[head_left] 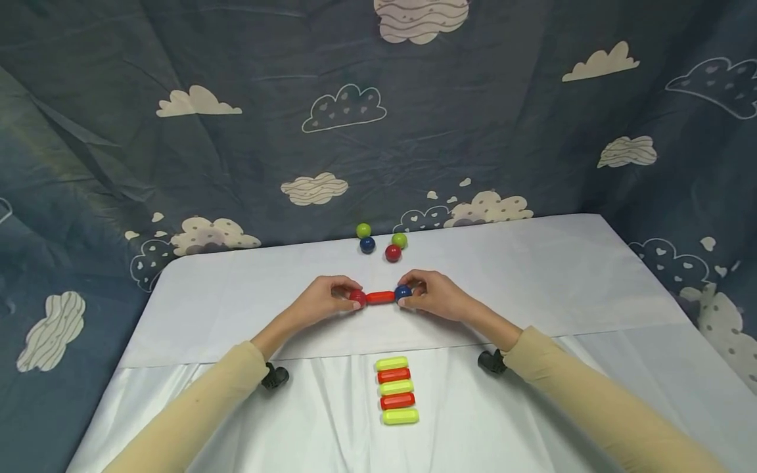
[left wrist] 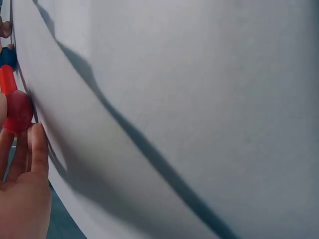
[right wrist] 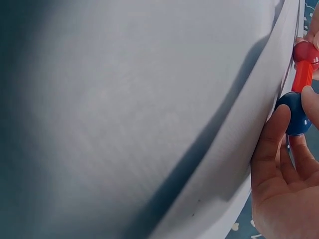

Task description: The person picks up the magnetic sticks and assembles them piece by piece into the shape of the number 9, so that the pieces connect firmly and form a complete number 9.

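Between the two hands lies a red stick [head_left: 380, 297] with a red ball [head_left: 357, 298] at its left end and a dark blue ball [head_left: 403, 293] at its right end. My left hand [head_left: 322, 301] pinches the red ball between thumb and fingers. On the other side, my right hand [head_left: 435, 295] grips the blue ball. In the right wrist view the thumb and fingers sit around the blue ball [right wrist: 297, 115], with the red stick [right wrist: 302, 75] joining it. The left wrist view catches the red ball [left wrist: 19, 110] at its left edge.
Nearer the front, several yellow and red sticks [head_left: 395, 388] lie stacked in a column on the white cloth [head_left: 236, 315]. Behind the hands stand two green balls [head_left: 399, 240], a blue ball [head_left: 367, 245] and a red ball [head_left: 393, 253]. A dark cloud-print curtain [head_left: 266, 144] hangs behind.
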The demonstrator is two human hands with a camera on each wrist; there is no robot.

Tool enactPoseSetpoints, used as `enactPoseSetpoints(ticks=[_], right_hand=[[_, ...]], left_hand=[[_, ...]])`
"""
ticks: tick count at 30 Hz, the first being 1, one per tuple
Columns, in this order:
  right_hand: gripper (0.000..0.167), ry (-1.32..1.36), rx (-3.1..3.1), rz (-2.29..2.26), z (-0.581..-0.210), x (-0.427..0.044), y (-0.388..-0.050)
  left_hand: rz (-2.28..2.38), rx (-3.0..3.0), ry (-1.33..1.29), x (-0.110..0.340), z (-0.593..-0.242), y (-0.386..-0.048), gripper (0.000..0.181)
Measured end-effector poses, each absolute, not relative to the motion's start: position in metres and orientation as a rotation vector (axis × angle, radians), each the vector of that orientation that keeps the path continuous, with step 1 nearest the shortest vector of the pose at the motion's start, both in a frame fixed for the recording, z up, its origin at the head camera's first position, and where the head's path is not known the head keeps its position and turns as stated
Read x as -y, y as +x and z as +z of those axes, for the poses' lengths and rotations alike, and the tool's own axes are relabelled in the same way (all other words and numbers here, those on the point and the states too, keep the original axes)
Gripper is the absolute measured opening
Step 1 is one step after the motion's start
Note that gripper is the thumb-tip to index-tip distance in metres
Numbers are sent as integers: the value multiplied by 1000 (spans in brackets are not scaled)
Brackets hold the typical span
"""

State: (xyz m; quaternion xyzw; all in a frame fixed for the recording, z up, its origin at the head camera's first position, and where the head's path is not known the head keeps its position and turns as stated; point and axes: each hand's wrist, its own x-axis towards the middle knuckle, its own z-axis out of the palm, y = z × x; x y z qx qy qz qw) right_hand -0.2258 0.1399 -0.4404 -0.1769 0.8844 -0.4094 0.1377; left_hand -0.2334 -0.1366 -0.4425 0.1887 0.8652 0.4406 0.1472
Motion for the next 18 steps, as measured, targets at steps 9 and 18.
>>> enactPoseSetpoints(ticks=[9,18], right_hand=[[43,-455,-2601,-1188,-435,-148,-221],[26,-684,-2552,-1172,-417,-146,-172]], left_hand=[[1345,-2472,523,132,-448,-232,30],[1324,-2504,481,135,-448,-229,28]])
